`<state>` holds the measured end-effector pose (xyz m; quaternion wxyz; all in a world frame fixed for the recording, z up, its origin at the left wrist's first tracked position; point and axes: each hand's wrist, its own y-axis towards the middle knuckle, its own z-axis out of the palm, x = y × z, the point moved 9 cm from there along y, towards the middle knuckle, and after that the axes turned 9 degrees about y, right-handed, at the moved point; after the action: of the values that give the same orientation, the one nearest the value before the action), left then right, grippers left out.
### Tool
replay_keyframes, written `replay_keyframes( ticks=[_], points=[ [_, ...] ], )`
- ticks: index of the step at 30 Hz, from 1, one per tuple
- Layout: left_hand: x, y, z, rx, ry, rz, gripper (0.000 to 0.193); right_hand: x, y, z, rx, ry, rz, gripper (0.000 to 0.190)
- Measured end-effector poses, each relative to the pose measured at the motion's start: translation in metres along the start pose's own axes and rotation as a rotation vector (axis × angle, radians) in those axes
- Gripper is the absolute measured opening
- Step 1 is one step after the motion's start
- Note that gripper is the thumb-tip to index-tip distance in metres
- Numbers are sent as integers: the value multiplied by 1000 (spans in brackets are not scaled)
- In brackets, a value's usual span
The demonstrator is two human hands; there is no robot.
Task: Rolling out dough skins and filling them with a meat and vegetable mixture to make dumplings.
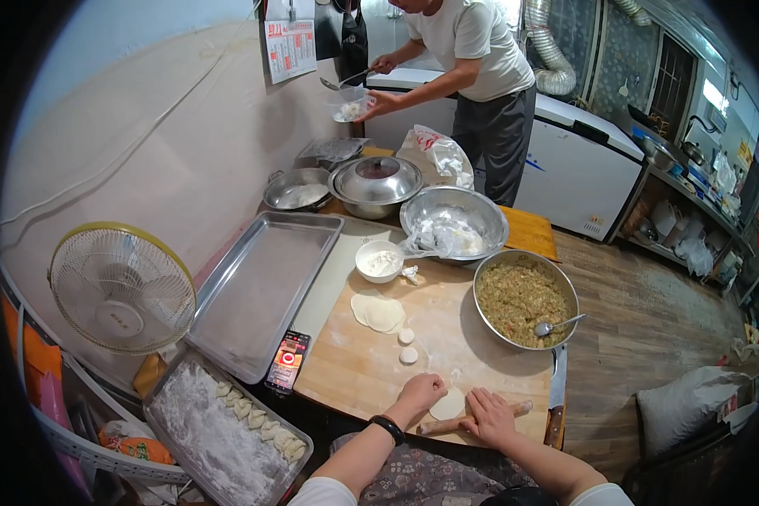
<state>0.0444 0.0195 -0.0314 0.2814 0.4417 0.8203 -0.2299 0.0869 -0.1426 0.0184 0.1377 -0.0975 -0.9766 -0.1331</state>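
Observation:
On the wooden board (pixel 354 373), my left hand (pixel 422 391) has its curled fingers at the upper left edge of a round dough wrapper (pixel 448 405). My right hand (pixel 490 414) lies over a wooden rolling pin (pixel 443 426), whose two ends show on either side of it, just below the wrapper. Two small flattened dough pieces (pixel 407 346) sit beyond my left hand, near a few overlapping rolled wrappers (pixel 379 312). A white bowl of flour (pixel 379 262) stands behind them. At the right is a steel bowl of minced filling (pixel 525 297) with a metal spoon (pixel 544 328) in it.
A cleaver (pixel 558 386) lies at the board's right edge. A phone (pixel 289 360), an empty metal tray (pixel 262 297) and a floured tray of dumplings (pixel 228 436) are at the left, beside a fan (pixel 123 288). Another person (pixel 474 50) stands beyond the steel basin (pixel 454 221), holding a plastic container and ladle.

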Motion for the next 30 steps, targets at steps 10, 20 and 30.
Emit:
replay_keyframes(
  ticks=[10,20,30],
  points=[
    [0,0,0,-4,8,12,26,3,0,-3,-6,9,4,63],
    [0,-1,-3,-58,3,40,25,3,0,-3,5,6,13,63],
    [-1,-1,0,15,-15,8,26,3,-1,-3,-5,9,13,63]
  ],
)
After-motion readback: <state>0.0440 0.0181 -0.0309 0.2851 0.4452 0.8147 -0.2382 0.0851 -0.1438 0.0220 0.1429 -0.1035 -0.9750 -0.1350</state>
